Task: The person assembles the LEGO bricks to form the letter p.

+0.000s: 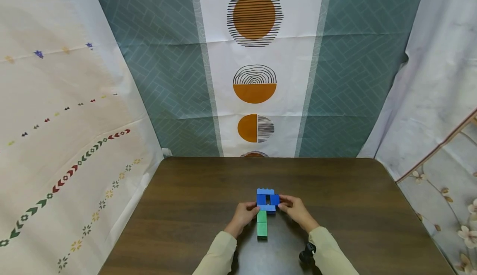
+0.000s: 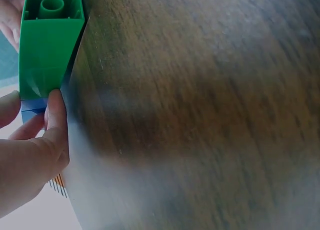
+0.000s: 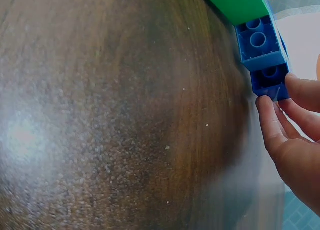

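Observation:
On the table lies a flat build of toy building blocks. Several blue blocks point(image 1: 266, 191) form a ring with a small gap in the middle, and a stem of green blocks point(image 1: 262, 228) runs from it toward the person. My left hand point(image 1: 244, 216) grips the left side where green meets blue; in the left wrist view its fingers touch the green block point(image 2: 45, 59). On the other side, my right hand point(image 1: 297, 213) pinches the outer right blue block point(image 1: 275, 199). The right wrist view shows the hollow undersides of the blue blocks point(image 3: 257, 39).
A dark wooden table point(image 1: 186, 208) carries the build. Behind it hangs a teal and white cloth point(image 1: 179, 80) with orange circles. Patterned white cloths point(image 1: 56, 121) hang at both sides. A small black device point(image 1: 307, 252) sits at the right wrist.

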### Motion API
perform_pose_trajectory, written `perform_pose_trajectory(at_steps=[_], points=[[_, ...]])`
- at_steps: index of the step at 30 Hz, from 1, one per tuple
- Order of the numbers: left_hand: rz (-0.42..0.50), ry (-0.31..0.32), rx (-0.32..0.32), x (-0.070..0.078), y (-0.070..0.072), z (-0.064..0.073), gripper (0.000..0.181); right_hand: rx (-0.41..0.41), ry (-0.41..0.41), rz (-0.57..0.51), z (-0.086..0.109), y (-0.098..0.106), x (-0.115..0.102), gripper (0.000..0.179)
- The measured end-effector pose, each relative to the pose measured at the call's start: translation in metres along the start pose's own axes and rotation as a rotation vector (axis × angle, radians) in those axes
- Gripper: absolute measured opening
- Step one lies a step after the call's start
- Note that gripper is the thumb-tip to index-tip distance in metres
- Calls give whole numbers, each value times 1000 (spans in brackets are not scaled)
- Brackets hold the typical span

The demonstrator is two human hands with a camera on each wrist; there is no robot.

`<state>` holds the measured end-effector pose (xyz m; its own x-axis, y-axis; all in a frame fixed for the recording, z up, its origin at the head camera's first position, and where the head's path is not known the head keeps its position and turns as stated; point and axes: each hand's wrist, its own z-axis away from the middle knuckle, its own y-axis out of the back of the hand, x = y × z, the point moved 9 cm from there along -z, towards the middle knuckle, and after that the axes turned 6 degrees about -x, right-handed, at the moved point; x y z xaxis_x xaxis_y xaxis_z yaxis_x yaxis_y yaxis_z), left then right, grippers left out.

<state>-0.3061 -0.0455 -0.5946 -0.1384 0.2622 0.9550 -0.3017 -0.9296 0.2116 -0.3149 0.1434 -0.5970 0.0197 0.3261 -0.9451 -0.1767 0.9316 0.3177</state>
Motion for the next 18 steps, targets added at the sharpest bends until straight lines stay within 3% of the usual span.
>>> perform_pose_trajectory(at_steps=[8,18], points=[[-29,14,-1,-2,-2,-1,36,-5,-7,26,0,1,1,36],[-85,-45,5,4,-1,-1,34,-15,-14,53,-1,0,2,35]])
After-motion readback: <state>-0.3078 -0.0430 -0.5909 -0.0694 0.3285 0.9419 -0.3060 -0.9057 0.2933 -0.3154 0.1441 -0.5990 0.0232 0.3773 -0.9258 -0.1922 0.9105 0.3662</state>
